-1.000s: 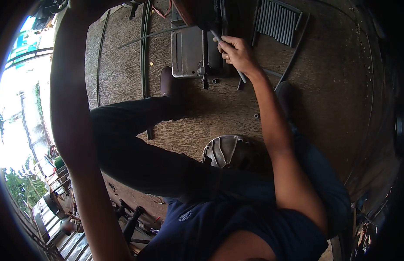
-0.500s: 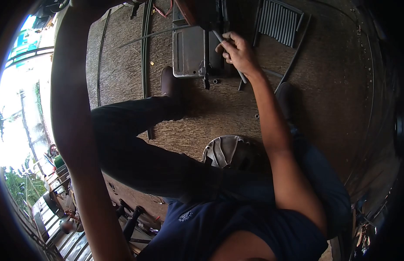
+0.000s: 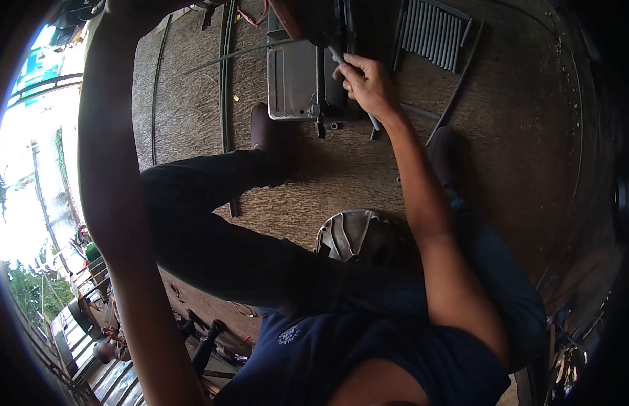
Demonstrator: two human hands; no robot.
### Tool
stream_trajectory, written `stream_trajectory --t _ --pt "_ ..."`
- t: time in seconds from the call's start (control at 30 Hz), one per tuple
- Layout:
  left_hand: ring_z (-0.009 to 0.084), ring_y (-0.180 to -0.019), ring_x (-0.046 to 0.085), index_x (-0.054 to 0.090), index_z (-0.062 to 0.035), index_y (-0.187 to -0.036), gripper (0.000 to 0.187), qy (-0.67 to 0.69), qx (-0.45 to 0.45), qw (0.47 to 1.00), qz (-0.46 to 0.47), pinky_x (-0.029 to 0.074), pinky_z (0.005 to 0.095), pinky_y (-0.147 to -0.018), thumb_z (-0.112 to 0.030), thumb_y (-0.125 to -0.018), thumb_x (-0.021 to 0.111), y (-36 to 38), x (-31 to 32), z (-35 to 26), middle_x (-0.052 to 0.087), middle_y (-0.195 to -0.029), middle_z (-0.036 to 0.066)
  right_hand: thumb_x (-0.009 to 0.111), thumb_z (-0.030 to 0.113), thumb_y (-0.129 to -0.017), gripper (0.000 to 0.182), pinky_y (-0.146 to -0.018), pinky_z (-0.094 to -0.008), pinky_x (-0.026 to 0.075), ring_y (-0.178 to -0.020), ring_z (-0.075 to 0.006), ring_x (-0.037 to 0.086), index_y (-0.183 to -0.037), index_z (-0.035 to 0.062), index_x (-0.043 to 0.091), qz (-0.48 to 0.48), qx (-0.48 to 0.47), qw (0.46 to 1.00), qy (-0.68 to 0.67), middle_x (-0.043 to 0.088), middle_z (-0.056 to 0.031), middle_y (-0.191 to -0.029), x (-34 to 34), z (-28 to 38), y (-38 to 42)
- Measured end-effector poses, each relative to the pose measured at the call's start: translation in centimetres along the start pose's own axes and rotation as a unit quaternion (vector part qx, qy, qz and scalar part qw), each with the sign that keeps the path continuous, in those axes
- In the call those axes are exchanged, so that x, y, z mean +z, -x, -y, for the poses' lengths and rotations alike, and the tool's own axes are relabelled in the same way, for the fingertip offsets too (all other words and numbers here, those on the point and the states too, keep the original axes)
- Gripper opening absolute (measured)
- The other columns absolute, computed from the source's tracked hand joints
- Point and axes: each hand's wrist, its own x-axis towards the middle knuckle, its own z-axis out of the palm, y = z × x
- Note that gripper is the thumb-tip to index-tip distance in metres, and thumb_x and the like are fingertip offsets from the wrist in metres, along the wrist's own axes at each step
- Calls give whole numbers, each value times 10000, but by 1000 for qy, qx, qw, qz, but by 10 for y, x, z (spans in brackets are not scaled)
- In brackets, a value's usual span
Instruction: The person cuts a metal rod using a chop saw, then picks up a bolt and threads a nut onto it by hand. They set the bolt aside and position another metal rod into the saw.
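Observation:
My right hand point(image 3: 369, 86) is closed around a grey metal rod point(image 3: 336, 54), whose lower end shows below my wrist. The rod's upper end meets a dark part beside a reddish-brown object point(image 3: 286, 19) at the top edge; I cannot make out its kind. Beneath lies a metal frame with a flat grey plate point(image 3: 291, 81). A thin rod point(image 3: 243, 55) reaches in from the left to the dark part. My left arm stretches up the left side, and my left hand point(image 3: 152, 8) is dark and cut off at the top edge, its fingers hidden.
A grille of several parallel grey bars point(image 3: 433, 37) lies at the upper right. Long metal strips point(image 3: 226, 101) run along the brown floor point(image 3: 287, 203) at left. A ribbed round metal casing point(image 3: 348, 233) sits between my legs. A small ring point(image 3: 335, 126) lies near the plate.
My right hand has shifted slightly to the left and up along with the rod, and the rod's lower end has moved the same way. My left arm is nearly unchanged.

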Motion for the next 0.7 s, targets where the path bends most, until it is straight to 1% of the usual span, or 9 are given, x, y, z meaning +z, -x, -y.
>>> stream_trajectory --t 0.13,0.23,0.33,0.4,0.43,0.47,0.5,0.6,0.7 --pt "128 -1052 503 460 -11 -1336 451 43 4 999 14 408 445 -1077 -254 -966 373 -1 1 -2 518 -1205 44 505 142 -987 191 -440 -197 299 -523 -11 379 -924 2 618 24 19 1000 3 455 47 -634 -5 6 1" --pt "122 -1055 498 468 -10 -1328 452 -176 32 982 59 385 450 -1098 -265 -969 366 -2 -6 -5 521 -1197 46 490 133 -998 177 -445 -159 316 -556 1 382 -1013 -6 598 42 43 998 -25 500 39 -728 -4 6 2" --pt "122 -1068 500 477 -17 -1326 465 142 -41 978 147 383 397 -1096 -309 -976 385 2 7 -11 526 -1216 40 483 130 -998 178 -448 -154 316 -560 5 380 -1055 2 593 41 65 994 -72 500 39 -749 -3 10 2" --pt "126 -1013 528 501 -40 -1313 481 -250 51 967 17 373 315 -1088 -326 -928 545 -4 -4 1 561 -1168 29 482 130 -997 188 -450 -151 317 -565 8 382 -1084 4 591 45 86 990 -102 500 38 -759 -4 15 4" --pt "126 -1013 528 501 -40 -1313 481 -249 51 967 17 373 315 -1088 -326 -928 545 -2 5 -2 561 -1168 29 482 137 -996 193 -451 -147 317 -569 9 382 -1086 8 593 58 93 986 -127 497 39 -757 -5 17 5" --pt "130 -1004 546 512 -52 -1306 524 -568 97 817 -16 388 299 -1053 -318 -872 640 0 22 -9 576 -1156 26 482 144 -995 197 -453 -144 317 -573 11 382 -1088 12 595 71 100 981 -153 494 39 -756 -6 19 5" --pt "135 -996 565 523 -64 -1299 582 -814 130 564 -46 403 283 -1019 -309 -816 735 1 31 -13 591 -1143 24 482 144 -995 197 -453 -144 317 -573 11 382 -1088 12 595 71 101 980 -153 494 39 -756 -8 22 5" --pt "128 -996 582 541 -76 -1282 686 -715 171 675 -52 426 275 -923 -304 -709 843 -8 -7 6 609 -1142 26 471 154 -996 197 -458 -142 324 -572 8 385 -1091 27 587 122 114 960 -226 506 33 -764 -14 30 6" --pt "139 -1007 580 534 -70 -1288 665 -773 226 591 -46 438 285 -919 -278 -729 829 0 20 -4 609 -1169 39 457 148 -996 192 -466 -144 339 -571 -4 394 -1101 41 577 78 119 962 -231 553 2 -797 -12 33 8"
